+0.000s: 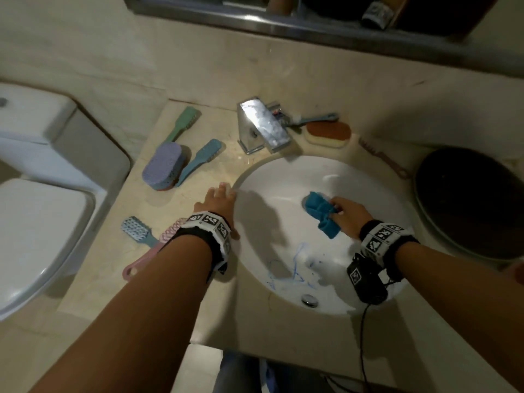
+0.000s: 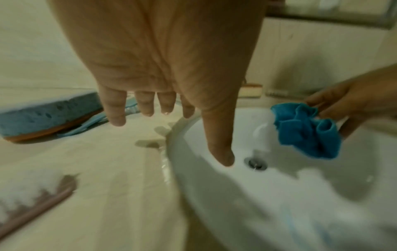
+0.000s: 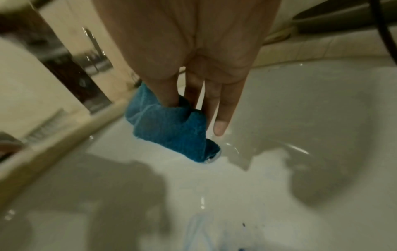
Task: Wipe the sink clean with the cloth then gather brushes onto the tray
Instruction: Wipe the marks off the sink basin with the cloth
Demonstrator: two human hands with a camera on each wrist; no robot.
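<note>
The right hand [image 1: 347, 215] grips a bunched blue cloth [image 1: 321, 212] between thumb and fingers, with one finger stretched straight past it, and holds the wad against the far inner wall of the white sink [image 1: 283, 177], seemingly so the crumpled folds can scrub the curved basin. The left hand [image 1: 217, 198] holds nothing; its fingers are spread and relaxed, with the palm over the table [image 1: 198, 279] at the sink's left rim, probably to brace the body while the other arm works.

Blue smears [image 1: 297, 268] mark the near slope of the basin above the drain [image 1: 310, 300], well apart from the cloth, so by my reading the wiping is unfinished.

The brushes lie scattered on the table. To the left are a green brush [image 1: 183, 124], a purple scrub brush [image 1: 163, 165] and a teal brush [image 1: 202, 160] just beside it. Nearer, partly under the left wrist, are a light blue brush [image 1: 137, 229] and a pink brush [image 1: 141, 260]. Behind the faucet [image 1: 262, 127] lie another teal brush [image 1: 317, 119] and an orange sponge [image 1: 327, 134]. At the far right sits a dark round tray [image 1: 470, 199], with a brown comb-like brush [image 1: 382, 158] beside it. None is on the tray yet.
</note>
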